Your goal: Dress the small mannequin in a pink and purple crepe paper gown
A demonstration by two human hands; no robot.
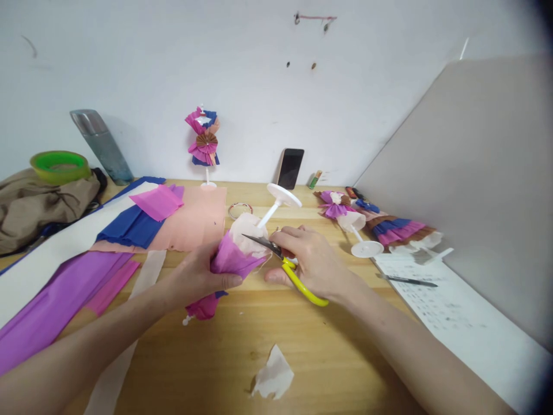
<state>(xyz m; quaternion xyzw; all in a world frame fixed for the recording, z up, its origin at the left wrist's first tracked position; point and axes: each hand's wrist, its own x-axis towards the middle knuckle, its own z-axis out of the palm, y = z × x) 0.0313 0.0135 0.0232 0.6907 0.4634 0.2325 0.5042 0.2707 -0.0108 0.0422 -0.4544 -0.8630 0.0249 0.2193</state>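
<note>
My left hand (203,274) is wrapped round a paper-dressed doll stand (235,253) with purple and pale crepe paper. It is tipped over, its white round base (284,195) pointing up and away and a white knob at its lower left end. Yellow-handled scissors (302,285) are in my right hand (305,253), fingers at the handles. The dark blades lie over the pale paper near the white stem. Part of the handles is hidden by my fingers. A torn white paper scrap (274,373) lies on the table nearest me.
Crepe paper sheets (133,227) cover the left side, near green tape (59,166) and a bottle (103,147). A dressed stand (205,141) and phone (291,168) are at the wall. More dressed stands (397,230) lie right, above written paper (449,305) with a pen (410,280).
</note>
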